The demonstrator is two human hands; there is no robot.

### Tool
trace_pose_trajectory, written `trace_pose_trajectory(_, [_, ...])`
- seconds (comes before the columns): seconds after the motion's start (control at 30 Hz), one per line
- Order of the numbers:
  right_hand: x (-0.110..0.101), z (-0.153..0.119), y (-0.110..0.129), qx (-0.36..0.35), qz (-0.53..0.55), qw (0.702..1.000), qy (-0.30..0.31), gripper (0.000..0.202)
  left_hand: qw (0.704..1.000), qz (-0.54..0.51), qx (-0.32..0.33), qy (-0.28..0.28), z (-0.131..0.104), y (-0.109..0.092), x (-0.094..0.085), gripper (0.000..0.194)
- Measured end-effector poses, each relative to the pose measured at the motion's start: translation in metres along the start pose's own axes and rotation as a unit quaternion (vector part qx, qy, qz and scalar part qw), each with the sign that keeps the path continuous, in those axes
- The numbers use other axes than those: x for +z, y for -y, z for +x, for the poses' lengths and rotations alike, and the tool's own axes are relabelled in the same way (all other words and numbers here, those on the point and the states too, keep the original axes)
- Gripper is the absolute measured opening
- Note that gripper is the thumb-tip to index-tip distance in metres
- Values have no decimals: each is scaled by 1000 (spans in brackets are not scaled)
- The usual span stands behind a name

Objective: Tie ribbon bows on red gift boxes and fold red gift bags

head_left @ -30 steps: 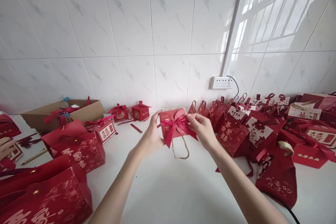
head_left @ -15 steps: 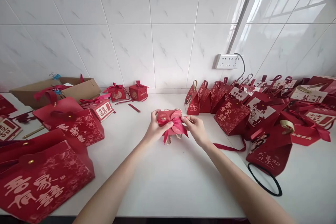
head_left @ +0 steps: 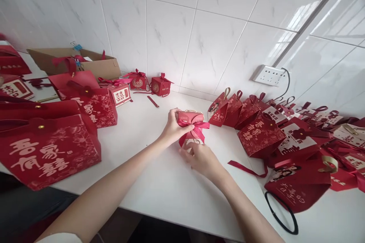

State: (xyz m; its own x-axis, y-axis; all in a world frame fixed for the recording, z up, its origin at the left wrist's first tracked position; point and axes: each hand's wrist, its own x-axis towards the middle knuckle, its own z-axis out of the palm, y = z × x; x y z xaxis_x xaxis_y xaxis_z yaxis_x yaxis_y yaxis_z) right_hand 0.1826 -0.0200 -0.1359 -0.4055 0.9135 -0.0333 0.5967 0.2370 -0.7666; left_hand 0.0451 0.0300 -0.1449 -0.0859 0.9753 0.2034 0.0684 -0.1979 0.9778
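Observation:
A small red gift box (head_left: 190, 116) with a pink-red ribbon bow (head_left: 196, 129) and patterned trim stands mid-table. My left hand (head_left: 175, 127) is closed around its left side, the thumb pressing on the middle of the bow. Just in front of the box is my right hand (head_left: 203, 159), its bent fingers apart by the lower front edge. Nothing shows between those fingers; their tips are partly hidden. A loose dark red ribbon (head_left: 248, 169) lies on the table to the right.
Red gift bags (head_left: 252, 136) crowd the right side, with a black ring-shaped band (head_left: 281, 212) before them. Larger red bags (head_left: 57, 155) and a cardboard box (head_left: 99, 66) stand left. Two small red boxes (head_left: 161, 84) sit by the tiled wall, below a power strip (head_left: 269, 76) further right.
My right hand has left the bow's right side and come down to the front of the box. My left hand still holds the box. The camera view has turned and tilted.

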Motion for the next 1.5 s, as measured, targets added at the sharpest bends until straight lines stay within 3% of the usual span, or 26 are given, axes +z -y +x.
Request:
trace_pose_trajectory(0.13, [24, 14, -8, 67, 200, 977, 11, 26, 1000, 17, 17, -5, 3, 3, -2, 60])
trace_pose_trajectory(0.2, [30, 18, -9, 84, 232, 969, 6, 29, 999, 28, 21, -5, 5, 5, -3, 60])
trace_pose_trajectory(0.3, [33, 18, -7, 85, 241, 967, -5, 29, 999, 38, 23, -8, 6, 6, -3, 59])
trace_pose_trajectory(0.9, [35, 15, -11, 45, 288, 952, 95, 39, 998, 51, 30, -2, 12, 11, -7, 59])
trace_pose_trajectory(1.17, [32, 9, -4, 37, 249, 958, 139, 42, 999, 49, 16, 11, 14, 11, -9, 61])
trace_pose_trajectory(1.23, [21, 8, -3, 23, 193, 976, 94, 45, 999, 43, 15, 12, 14, 11, -9, 62])
trace_pose_trajectory(1.3, [6, 8, -3, 15, 134, 990, -30, 46, 999, 35, 19, 11, 14, 11, -8, 65])
trace_pose_trajectory(1.4, [-16, 12, -10, 6, 64, 966, -251, 42, 999, 34, 33, 18, 13, 12, -8, 68])
trace_pose_trajectory(1.43, [-21, 14, -14, -1, 46, 954, -296, 40, 998, 39, 38, 22, 12, 12, -8, 68])
trace_pose_trajectory(1.5, [-29, 18, -21, -13, 27, 944, -328, 39, 997, 52, 44, 34, 11, 13, -7, 67])
